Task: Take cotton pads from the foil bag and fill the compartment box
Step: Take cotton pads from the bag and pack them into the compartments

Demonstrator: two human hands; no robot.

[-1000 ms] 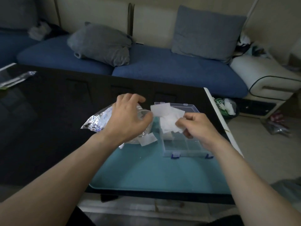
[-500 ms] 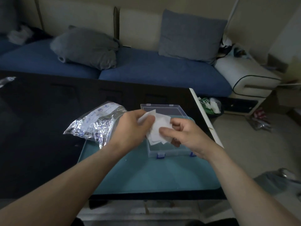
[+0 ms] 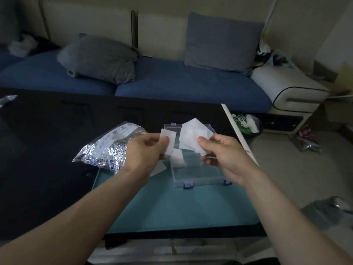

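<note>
A home living room: across the upper frame runs a blue-cushioned sofa with a cream back and two grey pillows, a dark glossy coffee table fills the left and centre, and loose bags and clutter lie on the floor at right

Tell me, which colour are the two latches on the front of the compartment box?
Blue latches on the clear compartment box, seen in the head view.
</note>
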